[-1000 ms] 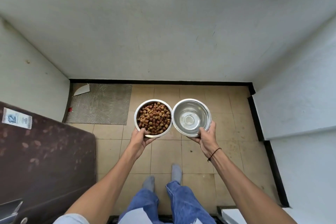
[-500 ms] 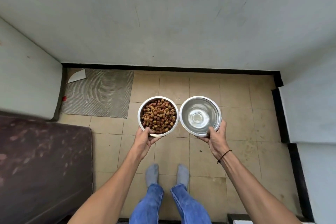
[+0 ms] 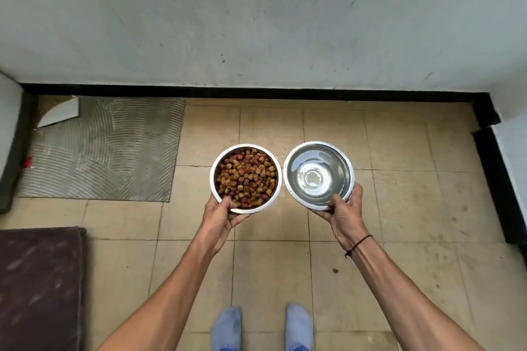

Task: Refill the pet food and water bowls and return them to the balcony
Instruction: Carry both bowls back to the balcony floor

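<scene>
Since a second ago the view has tipped further down: the brown pad (image 3: pixel 40 288) has slid back to the lower left corner, its white label is out of sight, and the jeans are nearly gone, leaving two socked feet (image 3: pixel 226 328) at the bottom edge. The bowls have stayed side by side through all of it, held out over the floor (image 3: pixel 399 208), not yet set down.

On the far left a dark skirting runs down the side wall, with a small red thing (image 3: pixel 27 162) at its foot. Just beside it lies the grey mat (image 3: pixel 105 148), its far corner folded over and showing white, tucked up near the black skirting (image 3: pixel 256 92) of the back wall (image 3: pixel 256 14).

Next, the left hand (image 3: pixel 221 219) grips the food bowl (image 3: pixel 245 179) at its near rim, thumb over the edge, fingers under. The bowl is full of brown kibble and sits level. A narrow gap, then the water bowl (image 3: pixel 318 174), rims close but apart. The right hand (image 3: pixel 343 212) clamps its near rim the same way, thumb on top; a thin black band (image 3: pixel 358 245) circles that wrist. Water glints inside, shallow.

Open tile stretches between the mat and the right wall, and beyond the bowls up to the back skirting. One dark speck (image 3: pixel 335 270) lies on the tile under the right forearm. At the far right the skirting steps around a corner and runs down the side.
</scene>
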